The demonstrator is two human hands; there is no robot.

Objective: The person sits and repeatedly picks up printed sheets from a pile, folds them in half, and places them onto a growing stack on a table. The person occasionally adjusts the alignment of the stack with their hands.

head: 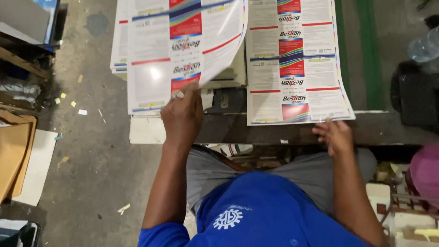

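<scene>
Below, the grey concrete floor (96,160) spreads widest, strewn with small paper scraps and bordered on the left by flattened brown cardboard (1,160). Across it runs a dark wooden workbench (375,128), and a person in a blue short-sleeved shirt (264,216) and grey trousers sits at its near edge.

On the bench lie two piles of large glossy white printed label sheets with red, blue and rainbow bands. The right pile (296,59) lies flat, its near edge reaching just past the bench's edge. The left pile (125,43) lies further left and back, and over it a single lifted sheet (185,45) curls up in the air, its right side bowed.

At far right sit a pink plastic basin (437,177) and a clear plastic bottle (433,42).

The left hand (183,115) is closed on the lifted sheet's near edge, fingers pinched tight around the paper. The right hand (334,135) rests at the right pile's near edge, fingers loosely spread and touching the sheets, gripping nothing.
</scene>
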